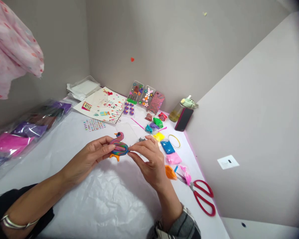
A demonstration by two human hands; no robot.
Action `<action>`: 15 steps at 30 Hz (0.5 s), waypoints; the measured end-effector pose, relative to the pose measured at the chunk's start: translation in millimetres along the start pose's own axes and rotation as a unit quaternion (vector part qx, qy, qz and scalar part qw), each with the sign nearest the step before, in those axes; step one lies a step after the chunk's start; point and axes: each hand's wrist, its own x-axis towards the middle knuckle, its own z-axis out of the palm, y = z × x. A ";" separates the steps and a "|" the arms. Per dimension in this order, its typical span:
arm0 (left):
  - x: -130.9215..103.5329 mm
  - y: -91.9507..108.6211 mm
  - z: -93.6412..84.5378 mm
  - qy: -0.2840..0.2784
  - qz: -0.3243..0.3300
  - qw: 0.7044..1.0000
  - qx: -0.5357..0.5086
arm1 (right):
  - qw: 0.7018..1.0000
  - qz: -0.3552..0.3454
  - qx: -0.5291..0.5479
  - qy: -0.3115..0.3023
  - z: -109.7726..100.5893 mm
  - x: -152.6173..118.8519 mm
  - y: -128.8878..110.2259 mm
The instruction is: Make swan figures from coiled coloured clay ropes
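A clay duck (120,148) with pink, green and blue swirls, a small orange beak and orange feet is held above the white-covered table. My left hand (101,151) grips it from the left, thumb across its side. From the right, my right hand (148,157) pinches the duck's tail end between thumb and forefinger. A tiny dark bit shows at those fingertips, too small to name. Behind the hands lies a clear plastic sheet (128,129). Just beyond my right hand is a yellow clay packet (159,136).
Blue (167,147), pink (173,158) and orange (170,172) clay packets line the right side, beside red-handled scissors (204,197). A phone (184,119) leans on a bottle (175,113). Decorated phone cases (146,96) and a drawn sheet (97,108) lie at the back; bagged clay (12,144) at left.
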 end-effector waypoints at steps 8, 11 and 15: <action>-0.2 -0.7 -1.2 -0.011 0.000 1.000 0.002 | 1.000 0.001 -0.001 -0.009 -0.1 -1.9 -0.4; -0.3 0.0 -0.9 -0.014 0.002 1.000 -0.004 | 1.000 0.005 0.001 -0.008 -0.2 -0.7 -0.8; -0.4 0.4 -0.6 -0.012 0.003 1.000 -0.010 | 1.000 0.012 0.012 0.005 0.0 0.4 -1.8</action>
